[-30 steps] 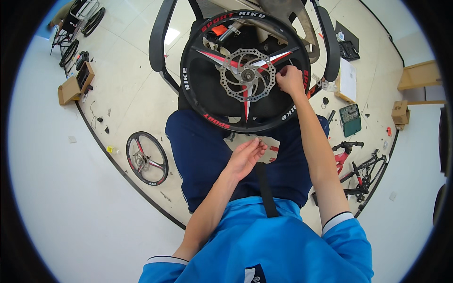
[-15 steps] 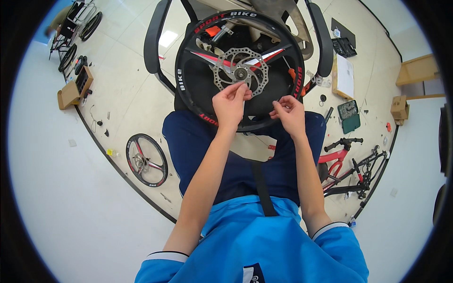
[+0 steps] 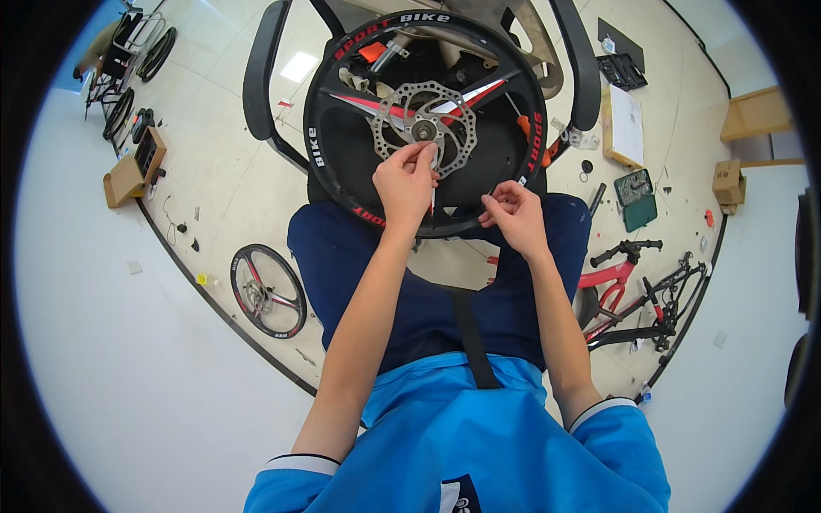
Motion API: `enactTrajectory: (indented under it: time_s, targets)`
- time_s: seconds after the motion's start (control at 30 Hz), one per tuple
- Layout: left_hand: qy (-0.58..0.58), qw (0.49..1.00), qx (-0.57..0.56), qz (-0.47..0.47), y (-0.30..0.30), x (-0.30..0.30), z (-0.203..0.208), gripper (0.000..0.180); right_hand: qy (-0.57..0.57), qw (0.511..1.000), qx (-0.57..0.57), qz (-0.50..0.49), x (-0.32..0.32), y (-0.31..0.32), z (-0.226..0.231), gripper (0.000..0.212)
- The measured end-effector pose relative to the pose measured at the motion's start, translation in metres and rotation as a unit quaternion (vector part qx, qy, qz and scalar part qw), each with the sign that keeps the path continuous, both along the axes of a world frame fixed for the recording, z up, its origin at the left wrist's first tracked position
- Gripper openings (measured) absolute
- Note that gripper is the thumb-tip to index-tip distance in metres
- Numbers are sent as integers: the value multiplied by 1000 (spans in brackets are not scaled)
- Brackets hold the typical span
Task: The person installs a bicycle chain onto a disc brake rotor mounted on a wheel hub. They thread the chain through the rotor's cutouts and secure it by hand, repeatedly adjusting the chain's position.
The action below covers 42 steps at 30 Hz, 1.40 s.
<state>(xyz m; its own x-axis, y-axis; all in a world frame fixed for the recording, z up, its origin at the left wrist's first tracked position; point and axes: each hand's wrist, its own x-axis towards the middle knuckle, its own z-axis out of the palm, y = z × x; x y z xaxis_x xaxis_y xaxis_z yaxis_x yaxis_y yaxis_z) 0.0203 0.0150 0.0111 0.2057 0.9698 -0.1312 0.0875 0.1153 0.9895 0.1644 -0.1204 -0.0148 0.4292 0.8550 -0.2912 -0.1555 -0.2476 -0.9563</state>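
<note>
A black bicycle wheel [image 3: 315, 111] with red and silver spokes lies in front of me on a black chair seat. A drilled brake disc [image 3: 468, 128] surrounds its hub [image 3: 423, 129]. My left hand [image 3: 405, 184] is closed in a pinch at the disc's near side, just below the hub. Whatever its fingertips hold is too small to name. Over the wheel's near right rim, my right hand [image 3: 518, 215] has thumb and fingers drawn together. Any small thing between them is hidden.
Chair armrests [image 3: 263, 73] flank the wheel. An orange-handled tool [image 3: 523, 126] shows through the spokes. On the floor are another wheel [image 3: 268, 291], a red bicycle frame [image 3: 611, 278], a green parts case [image 3: 637, 209] and an open cardboard box [image 3: 128, 178].
The wheel and chair have shifted slightly left and up in view. My left hand stays pinched by the hub, a little further left; my right hand has moved slightly left and down.
</note>
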Motion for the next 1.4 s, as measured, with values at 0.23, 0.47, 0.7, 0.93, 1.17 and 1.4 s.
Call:
enactTrajectory:
  time_s: [0.23,0.47,0.7,0.93,1.17,1.4]
  targets:
    - [19,1000,15,-3,3,-5,-4,21,-7,1000,-10,17,-1,-7,-7,15]
    - [32,999,24,2,4,-2,-4,17,5,1000,2,23,-5,-6,-4,14]
    - [161,911,380,13,2,-3,-28,12,-5,997,81,-8,-12,27,36,15]
    - [136,912,386,6,-2,-3,-37,16,-18,993,120,-1,-23,65,44,16]
    - [68,932,354,39,6,-5,-37,14,-80,984,150,-57,-31,83,36,10]
    - [52,940,335,29,8,-7,-37,15,-101,979,167,-50,-40,87,36,11]
